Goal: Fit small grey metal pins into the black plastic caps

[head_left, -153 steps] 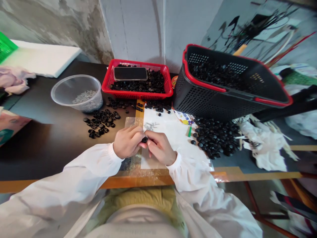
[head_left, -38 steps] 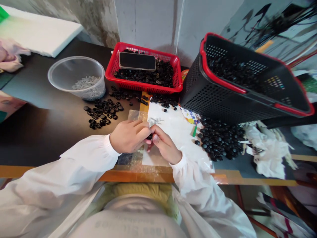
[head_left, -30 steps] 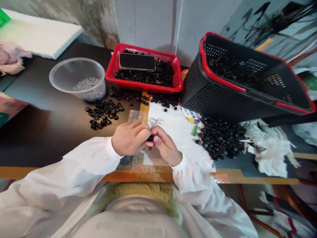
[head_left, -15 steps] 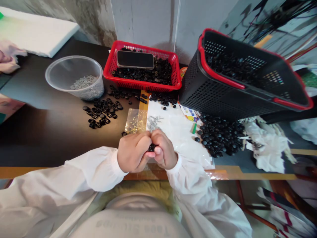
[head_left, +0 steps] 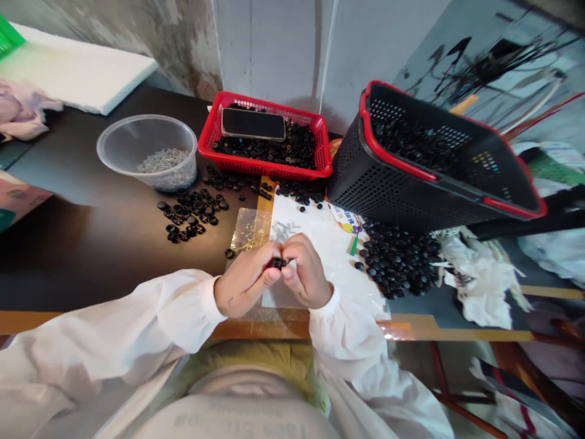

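Both hands meet over the front of the table and pinch a small round black plastic part [head_left: 277,263] between them. My left hand [head_left: 243,281] is closed on its left side, thumb along the front. On the other side my right hand [head_left: 307,269] grips it with thumb and bent fingers. Much of the part is hidden by the fingertips. Just beyond the hands lie small silver metal pieces [head_left: 284,230] and a clear plastic sheet with tiny gold-coloured bits [head_left: 251,233]. One black ring [head_left: 229,253] rests left of my left hand.
Loose black rings [head_left: 189,213] lie at left, near a clear tub [head_left: 103,149] of silver pins. A red basket [head_left: 265,167] of black parts carries a phone [head_left: 253,124]. Right: a tall black basket [head_left: 402,189], black domed caps [head_left: 400,259], a green-handled tool [head_left: 354,245], white cloth [head_left: 484,280].
My fingers have shifted around the black part, and my thumbs are straighter, pressing from the front. The camera view has turned slightly.
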Available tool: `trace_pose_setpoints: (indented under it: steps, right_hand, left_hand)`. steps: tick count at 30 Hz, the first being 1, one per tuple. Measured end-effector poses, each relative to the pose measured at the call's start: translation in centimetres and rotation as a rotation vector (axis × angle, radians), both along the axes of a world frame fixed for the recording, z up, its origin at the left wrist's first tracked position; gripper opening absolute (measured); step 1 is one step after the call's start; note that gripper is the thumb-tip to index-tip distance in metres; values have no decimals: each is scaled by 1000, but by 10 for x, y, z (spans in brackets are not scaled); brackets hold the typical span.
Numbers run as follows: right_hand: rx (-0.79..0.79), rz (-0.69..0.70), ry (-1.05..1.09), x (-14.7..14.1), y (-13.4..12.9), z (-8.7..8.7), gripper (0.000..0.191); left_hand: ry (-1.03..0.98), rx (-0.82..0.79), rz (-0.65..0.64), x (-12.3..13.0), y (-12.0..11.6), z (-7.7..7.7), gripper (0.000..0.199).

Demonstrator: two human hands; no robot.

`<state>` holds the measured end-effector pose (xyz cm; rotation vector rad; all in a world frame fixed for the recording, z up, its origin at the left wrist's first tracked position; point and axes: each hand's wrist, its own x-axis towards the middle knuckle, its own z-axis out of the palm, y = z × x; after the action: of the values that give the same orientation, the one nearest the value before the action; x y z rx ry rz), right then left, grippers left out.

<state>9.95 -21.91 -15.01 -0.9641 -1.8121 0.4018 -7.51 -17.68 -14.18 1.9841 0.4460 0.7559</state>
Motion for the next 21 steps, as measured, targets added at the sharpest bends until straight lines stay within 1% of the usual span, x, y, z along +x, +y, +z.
trace_pose_setpoints:
  steps: [2,3,5,7,8,10,12,15,16,19,21]
  right_hand:
    - [-58,-23,89,5,2,3,42]
    - [-91,-3,105,7,3,5,48]
    - [-154,84,103,9,5,8,48]
    - [-175,158,138,11,7,11,40]
    - [-172,163,173,13,7,12,36]
    - [-160,113,227,20,4,14,35]
    - [-144,-13,219,33,-5,16,33]
    - [-114,-293,145,65,-26,20,22]
    - [-106,-386,117,78,-35,20,22]
    - [-109,-656,-17,124,-58,18,30]
    - [-76,-839,-150,158,-69,11,32]
  left_hand:
    - [-4,-45,-117,0,10,1,43]
    - [-7,-74,-169,0,14,1,43]
    - [-14,-142,-232,0,18,0,42]
    - [-1,-193,-244,1,21,-1,40]
    - [26,-193,-231,1,22,-1,40]
    - [101,-139,-135,-2,25,-1,37]
    - [144,-53,1,-10,31,1,30]
    - [74,22,99,-35,41,3,22]
    - [47,42,129,-45,44,2,22]
    - [58,127,207,-76,50,-1,24]
    - [127,206,267,-93,52,-4,23]
